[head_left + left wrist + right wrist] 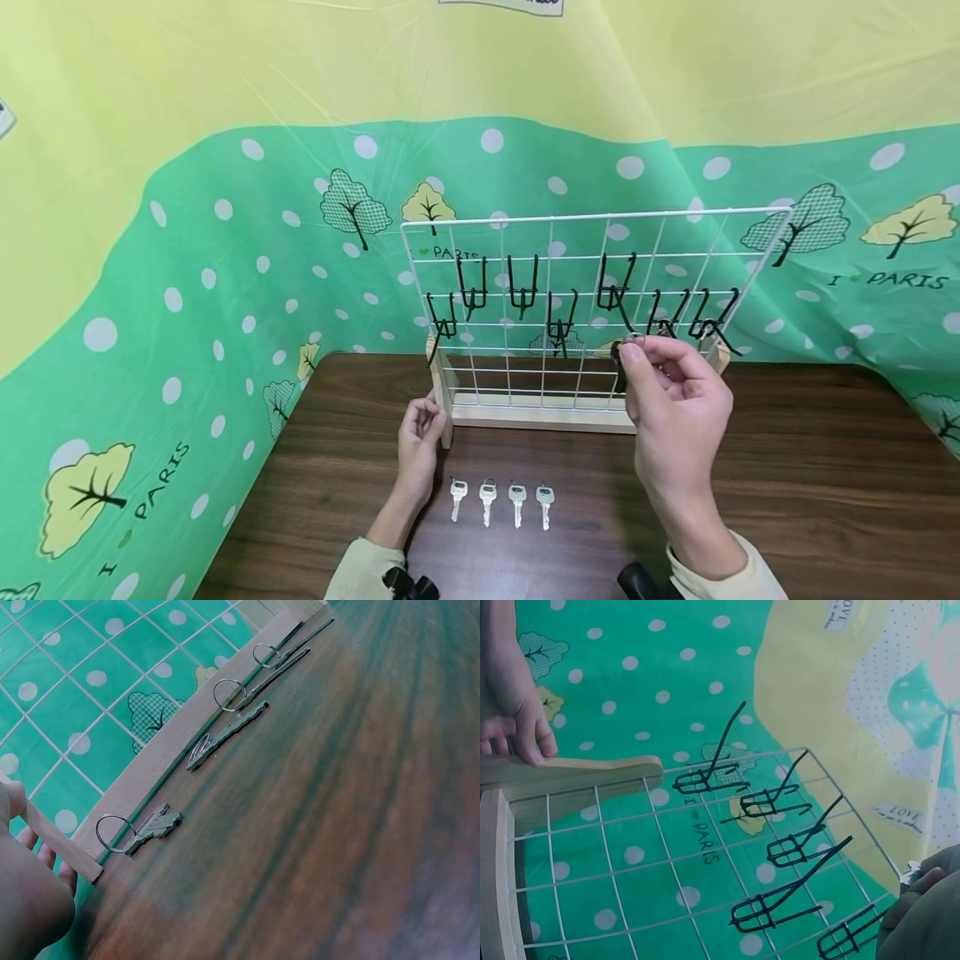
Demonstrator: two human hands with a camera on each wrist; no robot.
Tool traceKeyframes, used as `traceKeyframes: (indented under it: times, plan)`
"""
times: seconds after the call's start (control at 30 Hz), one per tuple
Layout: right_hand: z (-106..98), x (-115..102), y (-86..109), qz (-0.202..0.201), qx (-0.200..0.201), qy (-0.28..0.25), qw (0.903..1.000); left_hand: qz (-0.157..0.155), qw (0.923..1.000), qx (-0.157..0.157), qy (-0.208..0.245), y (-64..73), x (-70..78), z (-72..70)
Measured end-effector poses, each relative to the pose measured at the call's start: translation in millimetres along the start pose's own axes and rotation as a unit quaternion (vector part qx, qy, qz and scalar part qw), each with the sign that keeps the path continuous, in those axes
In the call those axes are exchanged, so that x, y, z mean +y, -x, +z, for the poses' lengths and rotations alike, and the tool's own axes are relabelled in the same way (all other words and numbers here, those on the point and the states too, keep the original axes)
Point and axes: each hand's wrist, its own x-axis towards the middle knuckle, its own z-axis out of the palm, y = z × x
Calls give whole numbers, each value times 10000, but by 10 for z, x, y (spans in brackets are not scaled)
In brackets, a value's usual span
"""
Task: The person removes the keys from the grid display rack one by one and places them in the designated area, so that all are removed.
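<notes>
Your left hand [417,435] grips the rack [540,417] by its post [443,387]: brace it; your right hand [681,404] pinches a metal piece [910,873]: clear the rack's hooks [522,297].

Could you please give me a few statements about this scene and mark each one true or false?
1. Four keys lie in a row on the table. True.
2. The left hand holds a key. False: it grips the wooden side support.
3. The hooks on the wire grid are black. True.
4. The wire grid lies flat. False: it stands up from a wooden base.
5. The right hand pinches a small metal piece, mostly hidden. True.
6. The four keys lie behind the wire grid. False: they lie in front, nearer the person.
</notes>
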Motion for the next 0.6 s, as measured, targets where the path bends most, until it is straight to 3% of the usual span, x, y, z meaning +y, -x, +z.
traceKeyframes:
  times: [0.3, 0.6]
  plan:
    - [-78, -27, 74, 139, -204, 263, 9993, 17, 10000, -58, 29, 5, -9, -8]
    - [-175, 83, 151, 172, -462, 207, 9986, 3, 10000, -51, 3, 3, -6, -15]
